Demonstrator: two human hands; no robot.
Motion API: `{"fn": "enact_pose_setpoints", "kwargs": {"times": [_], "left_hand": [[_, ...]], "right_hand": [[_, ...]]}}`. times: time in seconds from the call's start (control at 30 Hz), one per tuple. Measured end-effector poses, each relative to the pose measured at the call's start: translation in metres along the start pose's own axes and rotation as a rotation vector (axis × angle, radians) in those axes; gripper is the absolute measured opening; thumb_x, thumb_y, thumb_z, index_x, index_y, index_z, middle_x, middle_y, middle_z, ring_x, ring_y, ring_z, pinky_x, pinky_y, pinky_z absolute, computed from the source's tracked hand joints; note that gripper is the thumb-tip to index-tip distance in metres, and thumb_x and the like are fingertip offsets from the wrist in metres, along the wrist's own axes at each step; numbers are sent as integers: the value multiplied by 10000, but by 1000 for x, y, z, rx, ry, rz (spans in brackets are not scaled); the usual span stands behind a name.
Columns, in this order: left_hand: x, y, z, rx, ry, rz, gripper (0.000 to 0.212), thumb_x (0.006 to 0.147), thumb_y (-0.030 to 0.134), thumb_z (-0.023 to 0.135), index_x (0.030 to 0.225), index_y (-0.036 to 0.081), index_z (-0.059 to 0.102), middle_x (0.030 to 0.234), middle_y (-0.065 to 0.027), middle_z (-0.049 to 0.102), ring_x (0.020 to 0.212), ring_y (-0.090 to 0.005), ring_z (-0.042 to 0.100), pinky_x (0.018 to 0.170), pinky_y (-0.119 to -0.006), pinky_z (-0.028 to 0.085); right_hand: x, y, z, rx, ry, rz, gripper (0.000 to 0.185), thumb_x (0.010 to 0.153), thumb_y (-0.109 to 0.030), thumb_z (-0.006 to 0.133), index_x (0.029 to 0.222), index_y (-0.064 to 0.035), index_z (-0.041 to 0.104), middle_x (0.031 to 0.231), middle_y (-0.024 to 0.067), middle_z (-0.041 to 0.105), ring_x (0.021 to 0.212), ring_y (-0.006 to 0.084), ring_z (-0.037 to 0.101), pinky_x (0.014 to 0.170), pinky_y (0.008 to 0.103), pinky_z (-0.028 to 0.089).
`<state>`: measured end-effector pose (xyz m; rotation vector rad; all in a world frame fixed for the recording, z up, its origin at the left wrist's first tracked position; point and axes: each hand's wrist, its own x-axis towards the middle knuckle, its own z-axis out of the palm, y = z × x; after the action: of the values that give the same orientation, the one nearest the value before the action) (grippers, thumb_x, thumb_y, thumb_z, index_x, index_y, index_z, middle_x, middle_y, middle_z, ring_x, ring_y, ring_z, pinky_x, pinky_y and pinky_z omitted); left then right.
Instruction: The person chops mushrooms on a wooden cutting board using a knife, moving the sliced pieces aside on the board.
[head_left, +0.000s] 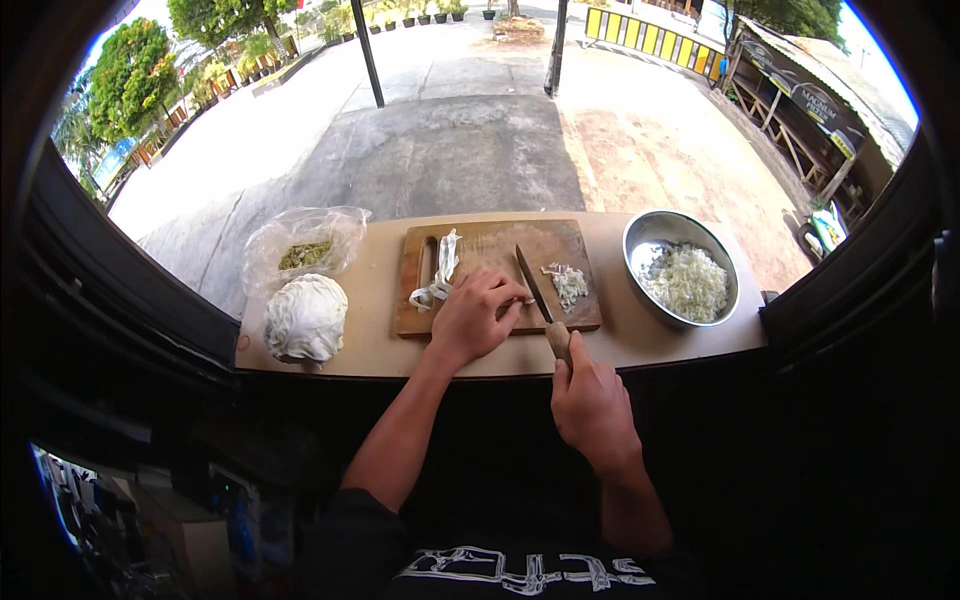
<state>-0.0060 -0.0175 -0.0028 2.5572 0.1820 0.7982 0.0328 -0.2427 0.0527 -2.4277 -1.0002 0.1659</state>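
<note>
My right hand (598, 412) grips the wooden handle of a kitchen knife (534, 286), its blade pointing away from me over a wooden cutting board (502, 236). Just left of the blade, my left hand (478, 311) presses down on the board with bent fingers. A small pale end of cabbage shows at its fingertips; the rest is hidden beneath the hand. Uncut white cabbage strips (445, 262) lie by the board's handle slot. To the right of the knife sits a small pile of chopped cabbage (568, 285).
A steel bowl (636, 289) of shredded cabbage (691, 285) stands at the counter's right. On the left, a cabbage head (306, 319) sits in front of a clear plastic bag (262, 244) with greenish contents (304, 256). The counter's (375, 352) front edge runs below the board.
</note>
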Motion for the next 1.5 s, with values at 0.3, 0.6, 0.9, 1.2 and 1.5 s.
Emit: {"fn": "enact_pose_setpoints", "kwargs": {"times": [0.3, 0.6, 0.9, 1.2, 1.5], "left_hand": [[-1, 3, 1, 15, -14, -13, 127, 919, 149, 727, 1034, 127, 777, 1027, -27, 699, 1042, -262, 643, 987, -405, 494], [-1, 3, 0, 9, -13, -5, 119, 927, 169, 723, 1027, 113, 755, 1026, -39, 699, 1047, -271, 638, 979, -406, 486], [2, 3, -3, -20, -4, -4, 105, 904, 161, 747, 994, 106, 748, 1003, -51, 720, 1010, -286, 646, 966, -408, 496], [-2, 1, -2, 13, 4, 7, 118, 896, 121, 737, 1005, 109, 780, 1005, -37, 698, 1049, -273, 641, 977, -407, 504], [-1, -1, -3, -3, 18, -10, 105, 879, 112, 749, 981, 101, 771, 981, -46, 715, 1038, -278, 642, 975, -404, 506]], "right_hand": [[8, -3, 12, -21, -72, 25, 544, 1070, -223, 553, 1511, 73, 439, 847, 288, 729, 756, 500, 726, 706, 591, 587], [-2, -13, 23, -31, -99, 82, 540, 1081, -228, 535, 1519, 71, 432, 883, 298, 730, 776, 518, 722, 740, 601, 586], [-17, -13, 21, -34, -107, 103, 562, 1081, -243, 536, 1543, 52, 413, 850, 282, 735, 802, 494, 738, 746, 584, 594], [-8, -26, 9, -36, -129, 121, 532, 1072, -222, 532, 1513, 64, 451, 888, 278, 745, 817, 477, 744, 742, 567, 595], [-4, -21, 8, -44, -117, 82, 559, 1068, -225, 556, 1531, 68, 444, 820, 243, 741, 784, 436, 763, 702, 549, 609]]}}
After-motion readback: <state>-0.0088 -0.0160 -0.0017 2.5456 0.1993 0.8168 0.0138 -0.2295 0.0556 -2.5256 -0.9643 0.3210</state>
